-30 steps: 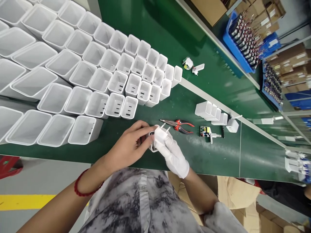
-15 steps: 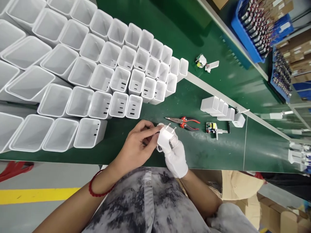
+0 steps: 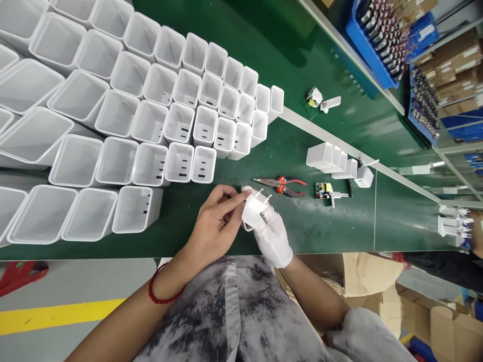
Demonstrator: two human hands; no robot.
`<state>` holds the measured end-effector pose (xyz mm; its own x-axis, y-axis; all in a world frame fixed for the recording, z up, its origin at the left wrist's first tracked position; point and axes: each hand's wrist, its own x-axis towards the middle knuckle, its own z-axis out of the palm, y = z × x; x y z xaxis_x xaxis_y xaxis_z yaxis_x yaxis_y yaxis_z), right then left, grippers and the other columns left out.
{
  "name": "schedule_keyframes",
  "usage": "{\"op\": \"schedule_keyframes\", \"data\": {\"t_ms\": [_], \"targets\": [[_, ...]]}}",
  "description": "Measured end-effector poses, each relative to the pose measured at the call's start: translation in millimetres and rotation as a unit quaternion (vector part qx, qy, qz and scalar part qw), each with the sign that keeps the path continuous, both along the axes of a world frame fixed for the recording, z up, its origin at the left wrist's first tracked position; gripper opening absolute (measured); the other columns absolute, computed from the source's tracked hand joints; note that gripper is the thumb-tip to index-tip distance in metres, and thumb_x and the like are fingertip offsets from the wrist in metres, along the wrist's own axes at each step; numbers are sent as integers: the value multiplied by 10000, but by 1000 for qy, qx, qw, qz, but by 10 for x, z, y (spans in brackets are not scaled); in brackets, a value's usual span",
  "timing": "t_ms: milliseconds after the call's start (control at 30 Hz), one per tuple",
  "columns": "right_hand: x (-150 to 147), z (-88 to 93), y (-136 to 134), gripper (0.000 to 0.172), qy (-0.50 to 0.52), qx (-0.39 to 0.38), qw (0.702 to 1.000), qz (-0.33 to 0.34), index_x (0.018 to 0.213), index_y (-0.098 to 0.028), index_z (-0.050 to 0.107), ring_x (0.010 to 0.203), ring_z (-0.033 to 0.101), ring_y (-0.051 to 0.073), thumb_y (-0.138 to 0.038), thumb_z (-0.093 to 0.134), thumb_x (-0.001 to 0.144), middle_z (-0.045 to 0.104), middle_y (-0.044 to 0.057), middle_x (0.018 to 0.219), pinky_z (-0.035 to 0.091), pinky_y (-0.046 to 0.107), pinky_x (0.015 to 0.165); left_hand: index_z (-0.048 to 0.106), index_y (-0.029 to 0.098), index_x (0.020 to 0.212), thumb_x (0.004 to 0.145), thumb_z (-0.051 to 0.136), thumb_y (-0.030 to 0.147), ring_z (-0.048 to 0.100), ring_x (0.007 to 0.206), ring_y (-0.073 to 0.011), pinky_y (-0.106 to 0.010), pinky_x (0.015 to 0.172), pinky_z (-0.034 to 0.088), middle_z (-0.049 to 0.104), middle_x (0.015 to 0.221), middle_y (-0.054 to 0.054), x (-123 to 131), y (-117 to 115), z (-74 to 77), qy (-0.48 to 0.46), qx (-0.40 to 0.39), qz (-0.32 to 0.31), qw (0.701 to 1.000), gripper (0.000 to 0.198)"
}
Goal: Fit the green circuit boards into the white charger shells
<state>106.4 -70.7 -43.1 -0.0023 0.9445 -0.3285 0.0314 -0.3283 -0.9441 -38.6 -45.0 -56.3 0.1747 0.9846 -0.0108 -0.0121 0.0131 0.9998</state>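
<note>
A white two-pin plug piece point(image 3: 252, 211) is held between my hands, its two metal prongs pointing up and to the right. My left hand point(image 3: 213, 226), bare with a red bracelet at the wrist, is closed, pinching the plug piece's left edge at the fingertips. In a white glove, my right hand point(image 3: 275, 240) grips it from the right and below. Just beyond, long-nose pliers point(image 3: 279, 185) with red and black handles lie on the green bench. Whatever sits inside the plug piece is hidden by my fingers.
Rows of open white charger housings point(image 3: 138, 208) fill the left of the bench point(image 3: 350, 231). To the right are a circuit board point(image 3: 329, 192) and several white housings point(image 3: 320, 155). Another board assembly point(image 3: 315, 97) lies beyond the metal strip. A blue bin point(image 3: 372, 48) stands at the back right.
The plug piece has tilted slightly in my hands, and a dark bit at my left fingertips no longer shows. Both hands keep their hold. The whole view has shifted a little.
</note>
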Motion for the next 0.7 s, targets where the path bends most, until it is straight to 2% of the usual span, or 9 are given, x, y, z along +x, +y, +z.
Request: {"op": "schedule_keyframes", "data": {"t_ms": [100, 200, 300, 500, 600, 700], "targets": [[-29, 57, -31, 407, 28, -42, 999, -17, 1279, -306, 642, 1179, 583, 231, -409, 667, 887, 652, 23, 1262, 438, 405, 1067, 711, 253, 1188, 935, 565, 225, 553, 687, -73, -185, 543, 489, 522, 989, -31, 11, -7, -4, 1, -6, -8, 1000, 293], [-56, 66, -62, 364, 43, -43, 997, -43, 1223, -312, 677, 1014, 628, 199, -392, 692, 869, 678, 8, 1170, 493, 365, 971, 704, 258, 1200, 934, 565, 227, 564, 713, -86, -193, 558, 507, 524, 996, -33, 14, -16, -12, 4, -2, -6, 1000, 302], [-67, 24, -80, 334, 44, -38, 997, -56, 1191, -308, 700, 1044, 621, 206, -394, 690, 868, 669, 7, 1203, 480, 369, 996, 697, 266, 1213, 937, 558, 227, 564, 712, -86, -195, 565, 512, 525, 1011, -35, 9, -25, -19, 9, -4, -5, 1000, 312], [-87, -7, -2, 377, 32, -14, 998, -53, 1234, -293, 673, 1189, 584, 242, -404, 678, 874, 641, 28, 1301, 431, 417, 1082, 701, 271, 1204, 947, 536, 254, 563, 714, -93, -181, 536, 497, 533, 1009, -38, -19, -40, -12, 32, -3, -13, 999, 305], [-87, 2, 62, 398, 14, 26, 999, -36, 1218, -270, 682, 1172, 599, 257, -448, 677, 862, 633, 57, 1312, 465, 423, 1051, 702, 283, 1199, 945, 538, 246, 582, 747, -98, -178, 577, 505, 552, 1015, -36, -28, -35, -21, 50, 17, -3, 999, 305], [-88, -18, 88, 383, 11, 53, 998, -22, 1159, -260, 708, 1100, 636, 255, -487, 666, 854, 650, 76, 1258, 544, 394, 945, 707, 294, 1189, 936, 551, 237, 593, 784, -105, -191, 643, 519, 567, 1009, -31, -28, -30, -51, 71, 37, 5, 997, 302]]}}
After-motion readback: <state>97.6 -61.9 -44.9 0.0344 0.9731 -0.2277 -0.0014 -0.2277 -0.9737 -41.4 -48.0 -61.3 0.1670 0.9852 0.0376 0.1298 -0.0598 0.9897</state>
